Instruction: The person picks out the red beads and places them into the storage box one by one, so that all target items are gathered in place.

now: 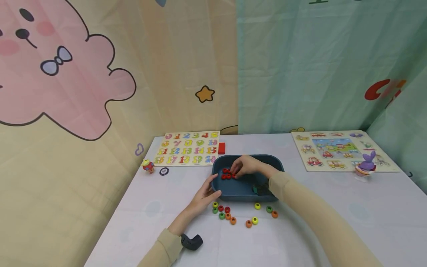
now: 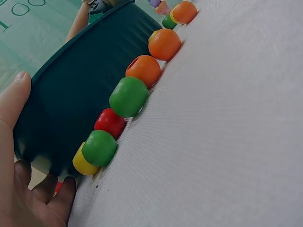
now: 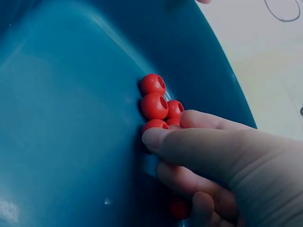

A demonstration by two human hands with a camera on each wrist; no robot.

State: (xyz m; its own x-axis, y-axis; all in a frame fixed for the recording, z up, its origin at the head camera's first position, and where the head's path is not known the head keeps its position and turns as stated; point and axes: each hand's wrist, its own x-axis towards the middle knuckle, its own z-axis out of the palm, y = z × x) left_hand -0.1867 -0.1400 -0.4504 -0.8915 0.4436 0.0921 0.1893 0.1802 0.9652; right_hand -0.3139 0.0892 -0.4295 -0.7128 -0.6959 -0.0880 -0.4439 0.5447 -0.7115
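Note:
A dark blue-green plastic tub [image 1: 233, 193] stands on the table. My left hand [image 1: 201, 198] holds its near left corner, with the thumb against the front wall and the other fingers along the left side. Inside the tub, my right hand [image 1: 247, 165] pinches a red bead [image 3: 155, 124] at the end of a small cluster of red beads [image 3: 154, 106]. Another red bead [image 3: 179, 208] lies in shadow below the curled fingers. In front of the tub are loose yellow, green, red and orange beads, among them a green bead [image 2: 129, 97] and an orange bead [image 2: 164, 44].
Behind the tub lie a number puzzle board [image 1: 186, 148], a red block [image 1: 221, 148] and a vehicle puzzle board [image 1: 340, 148]. A small toy figure [image 1: 148, 166] and a round disc [image 1: 164, 171] sit at the left. A purple bunny toy [image 1: 367, 163] stands at the right.

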